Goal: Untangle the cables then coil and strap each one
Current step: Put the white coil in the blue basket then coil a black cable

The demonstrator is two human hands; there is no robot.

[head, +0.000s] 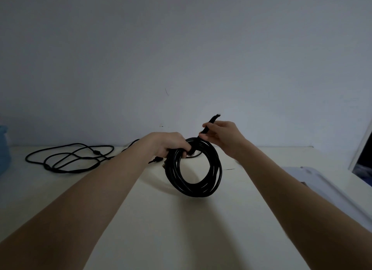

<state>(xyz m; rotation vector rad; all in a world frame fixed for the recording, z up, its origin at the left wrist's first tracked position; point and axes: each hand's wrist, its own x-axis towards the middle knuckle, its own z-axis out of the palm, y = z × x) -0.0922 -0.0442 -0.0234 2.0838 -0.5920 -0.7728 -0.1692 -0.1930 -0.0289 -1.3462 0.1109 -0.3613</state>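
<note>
A black cable wound into a round coil (pixel 201 186) hangs upright above the table, its lower edge close to the surface. My left hand (pixel 171 144) grips the coil at its upper left. My right hand (pixel 223 136) pinches a black strap (pixel 210 123) that rises from the top of the coil and sticks up past my fingers. A second black cable (pixel 68 159) lies loose in wide loops on the table at the far left, with one end running behind my left forearm.
The cream table (pixel 161 229) meets a plain grey wall at the back. A blue object (pixel 3 149) stands at the left edge. A white flat thing (pixel 326 185) lies at the right, with a leaning panel (pixel 362 149) behind it.
</note>
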